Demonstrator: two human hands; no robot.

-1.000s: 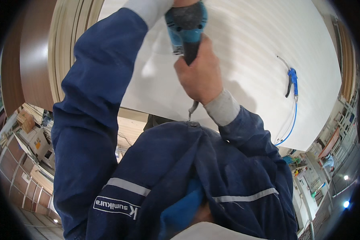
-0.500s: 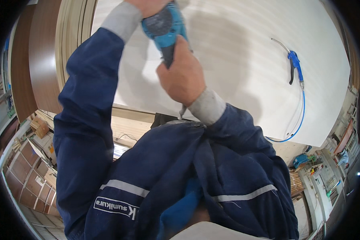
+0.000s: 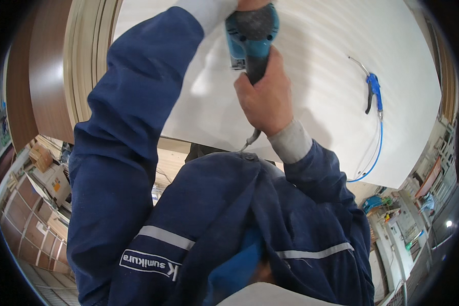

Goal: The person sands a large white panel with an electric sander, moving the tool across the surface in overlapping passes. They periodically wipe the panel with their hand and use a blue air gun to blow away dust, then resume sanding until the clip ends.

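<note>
A teal and black power sander [image 3: 253, 25] lies on a broad white panel [image 3: 352, 30] in front of me. Wrapped round its black rear grip is my right hand [image 3: 268, 99], thumb on the left side. My left hand [image 3: 252, 4] is at the sander's front end, by the upper edge of the view. Only a strip of that hand shows, and its fingers are mostly cut off. From the rear of the grip a grey cord [image 3: 251, 137] runs back towards my jacket. The sander's underside is hidden.
On the panel's right side lies a blue air blow gun [image 3: 374, 92] with a thin blue hose [image 3: 373, 168] curving to the near edge. Brown boards [image 3: 56, 66] and pale strips [image 3: 94, 51] stand along the left. Crowded benches [image 3: 392, 234] are beyond the panel at right.
Both my hands and the sander have moved to the right across the white panel. My left forearm has swung right with them. The blow gun still lies on the panel.
</note>
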